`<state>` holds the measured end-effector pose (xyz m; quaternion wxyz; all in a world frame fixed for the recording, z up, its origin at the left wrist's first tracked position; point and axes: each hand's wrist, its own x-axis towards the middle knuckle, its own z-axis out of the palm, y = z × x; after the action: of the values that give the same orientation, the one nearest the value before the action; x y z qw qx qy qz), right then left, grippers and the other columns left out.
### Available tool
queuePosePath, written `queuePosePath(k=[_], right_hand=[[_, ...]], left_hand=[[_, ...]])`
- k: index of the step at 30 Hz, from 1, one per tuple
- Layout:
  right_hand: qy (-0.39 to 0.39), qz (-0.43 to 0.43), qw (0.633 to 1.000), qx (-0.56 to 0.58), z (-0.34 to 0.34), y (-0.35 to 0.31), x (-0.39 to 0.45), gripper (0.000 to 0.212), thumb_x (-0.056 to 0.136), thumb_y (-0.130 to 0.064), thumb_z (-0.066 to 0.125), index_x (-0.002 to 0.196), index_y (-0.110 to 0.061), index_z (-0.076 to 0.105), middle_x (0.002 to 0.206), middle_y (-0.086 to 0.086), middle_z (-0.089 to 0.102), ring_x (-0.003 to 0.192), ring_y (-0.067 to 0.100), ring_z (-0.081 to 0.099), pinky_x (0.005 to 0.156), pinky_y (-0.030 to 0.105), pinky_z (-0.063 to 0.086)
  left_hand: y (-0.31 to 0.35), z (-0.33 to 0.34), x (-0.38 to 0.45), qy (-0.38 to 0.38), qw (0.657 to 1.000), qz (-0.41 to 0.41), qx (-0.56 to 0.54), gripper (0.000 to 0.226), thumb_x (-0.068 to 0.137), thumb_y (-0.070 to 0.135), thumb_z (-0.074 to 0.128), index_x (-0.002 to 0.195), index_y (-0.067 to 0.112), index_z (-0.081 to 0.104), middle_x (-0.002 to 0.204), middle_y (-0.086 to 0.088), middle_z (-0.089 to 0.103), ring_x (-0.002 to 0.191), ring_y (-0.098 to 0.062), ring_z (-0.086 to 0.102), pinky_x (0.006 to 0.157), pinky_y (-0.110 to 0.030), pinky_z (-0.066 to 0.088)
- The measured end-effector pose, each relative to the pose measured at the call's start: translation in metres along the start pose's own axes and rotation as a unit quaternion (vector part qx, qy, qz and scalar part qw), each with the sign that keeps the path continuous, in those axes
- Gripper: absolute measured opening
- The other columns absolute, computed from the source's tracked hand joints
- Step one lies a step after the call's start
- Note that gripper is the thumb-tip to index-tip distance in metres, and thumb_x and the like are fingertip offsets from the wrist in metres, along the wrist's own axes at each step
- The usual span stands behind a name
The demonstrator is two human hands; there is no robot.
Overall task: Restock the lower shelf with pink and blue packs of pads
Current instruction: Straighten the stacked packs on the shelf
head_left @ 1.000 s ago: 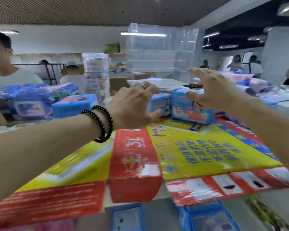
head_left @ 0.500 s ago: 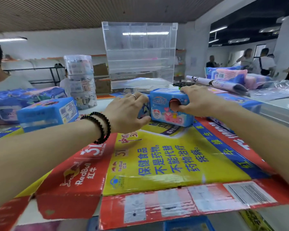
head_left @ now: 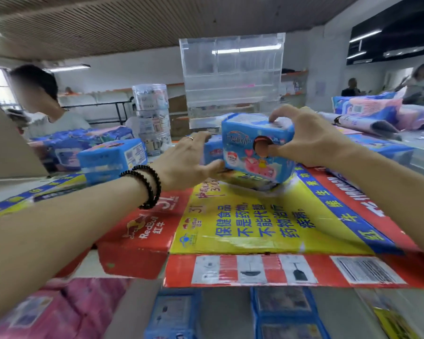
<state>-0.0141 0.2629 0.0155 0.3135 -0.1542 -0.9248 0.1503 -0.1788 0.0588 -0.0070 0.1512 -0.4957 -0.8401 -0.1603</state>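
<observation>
My right hand [head_left: 306,138] grips a blue pack of pads [head_left: 252,148] with pink cartoon print, thumb on its front and fingers over its top, lifted a little off the flattened yellow and red carton [head_left: 242,228]. My left hand [head_left: 189,157], with a ring and black bead bracelets, grips a second blue pack [head_left: 212,151] just behind and left of the first; most of that pack is hidden. On the lower shelf at the bottom edge lie pink packs [head_left: 66,311] and blue packs [head_left: 284,311].
Another blue pack [head_left: 113,160] stands at the left with a heap of blue and pink packs [head_left: 83,140] behind it. A clear acrylic case [head_left: 233,77] and stacked clear tubs [head_left: 152,113] stand at the back. More packs [head_left: 367,108] lie far right. A person sits at left.
Both hands reached to the packs, took hold of them, and the right one has now raised its pack off the carton. The view has moved closer.
</observation>
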Motion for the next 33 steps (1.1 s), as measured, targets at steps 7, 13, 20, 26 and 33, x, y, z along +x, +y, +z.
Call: queuePosePath(k=[7, 13, 20, 26, 33], right_hand=[[0.056, -0.087, 0.989, 0.106, -0.024, -0.092, -0.047, 0.064, 0.059, -0.057, 0.083, 0.115, -0.034, 0.061, 0.103, 0.005, 0.065, 0.09, 0.031, 0.058, 0.082, 0.04, 0.05], [-0.036, -0.121, 0.935, 0.331, 0.0, -0.176, -0.071, 0.067, 0.065, -0.028, 0.088, 0.124, -0.039, 0.059, 0.114, 0.004, 0.067, 0.09, 0.021, 0.073, 0.079, 0.035, 0.059], [-0.046, -0.14, 0.859, 0.49, 0.071, -0.269, -0.11, 0.09, 0.057, -0.06, 0.088, 0.137, -0.041, 0.05, 0.122, -0.008, 0.07, 0.103, 0.017, 0.07, 0.084, 0.031, 0.059], [-0.047, -0.139, 0.831, 0.536, 0.101, -0.309, -0.166, 0.071, 0.083, -0.04, 0.063, 0.148, -0.036, 0.036, 0.118, -0.022, 0.067, 0.1, -0.004, 0.066, 0.081, 0.012, 0.05], [-0.042, -0.083, 0.841, 0.532, 0.116, -0.316, -0.225, 0.094, 0.079, -0.056, 0.069, 0.156, -0.041, 0.018, 0.153, -0.013, 0.044, 0.129, 0.001, 0.053, 0.1, 0.025, 0.05]], left_hand=[[-0.011, -0.043, -0.054, 0.099, 0.942, 0.031, -0.319, 0.047, 0.098, 0.056, 0.043, 0.138, 0.03, 0.04, 0.122, 0.015, 0.06, 0.103, 0.018, 0.057, 0.094, -0.012, 0.043], [-0.037, -0.1, -0.157, 0.17, 0.849, 0.03, -0.498, 0.033, 0.091, 0.031, 0.049, 0.122, 0.018, 0.049, 0.099, 0.016, 0.075, 0.091, -0.004, 0.071, 0.076, -0.022, 0.057], [-0.083, -0.135, -0.266, 0.25, 0.829, -0.019, -0.5, 0.053, 0.1, 0.035, 0.053, 0.143, 0.009, 0.038, 0.11, 0.01, 0.072, 0.103, -0.012, 0.07, 0.083, -0.026, 0.057], [-0.096, -0.129, -0.33, 0.266, 0.809, -0.033, -0.524, 0.057, 0.093, 0.035, 0.049, 0.142, 0.009, 0.04, 0.116, 0.003, 0.07, 0.105, -0.014, 0.07, 0.084, -0.027, 0.056], [-0.083, -0.1, -0.378, 0.255, 0.781, -0.068, -0.566, 0.056, 0.091, 0.038, 0.05, 0.14, 0.012, 0.041, 0.104, 0.013, 0.073, 0.099, -0.012, 0.071, 0.079, -0.03, 0.059]])
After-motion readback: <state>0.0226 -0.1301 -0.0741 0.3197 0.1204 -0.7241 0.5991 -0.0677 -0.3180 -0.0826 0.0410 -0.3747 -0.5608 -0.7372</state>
